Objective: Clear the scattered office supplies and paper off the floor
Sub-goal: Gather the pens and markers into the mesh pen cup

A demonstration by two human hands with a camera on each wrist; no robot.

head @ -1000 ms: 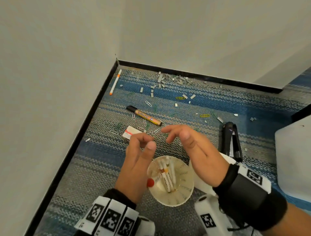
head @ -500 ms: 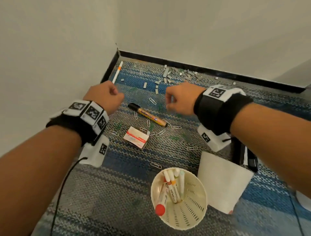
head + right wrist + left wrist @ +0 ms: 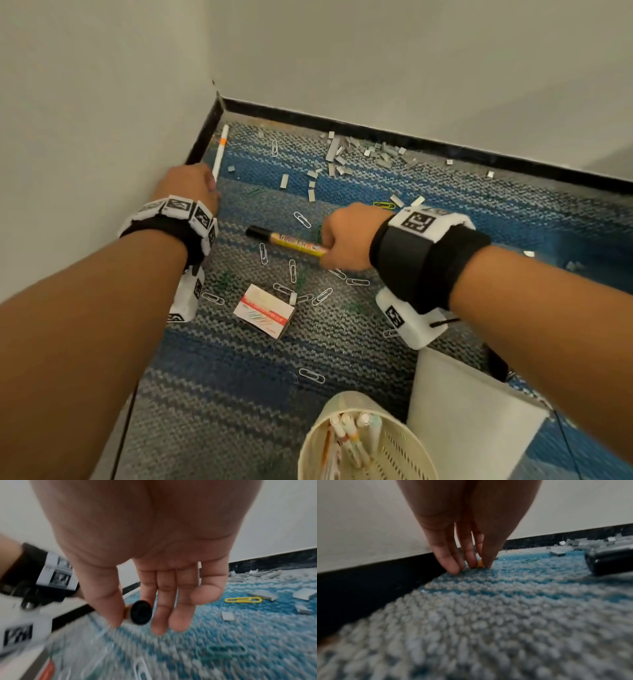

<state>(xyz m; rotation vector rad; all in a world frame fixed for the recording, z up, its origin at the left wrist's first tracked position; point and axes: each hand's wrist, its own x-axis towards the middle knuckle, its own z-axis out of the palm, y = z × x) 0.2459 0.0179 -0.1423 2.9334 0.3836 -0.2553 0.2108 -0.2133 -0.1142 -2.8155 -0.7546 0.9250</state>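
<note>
- Your right hand (image 3: 346,240) grasps the yellow marker (image 3: 291,241) at its rear end, thumb and fingers pinching the barrel; its black cap (image 3: 141,612) faces the wrist camera. The barrel carries red lettering, too blurred to read.
- Your left hand (image 3: 190,186) is down on the carpet (image 3: 239,377) by the black baseboard, fingertips (image 3: 453,566) pinching the near end of the thin white pen (image 3: 219,154) with the orange band.
- The small white-and-red box (image 3: 263,311) lies between your arms – its print is illegible.
- Paper clips (image 3: 291,270) and staple strips (image 3: 334,152) are strewn over the carpet.
- The cream basket (image 3: 404,455) holds several markers, beside a white sheet (image 3: 472,418).
</note>
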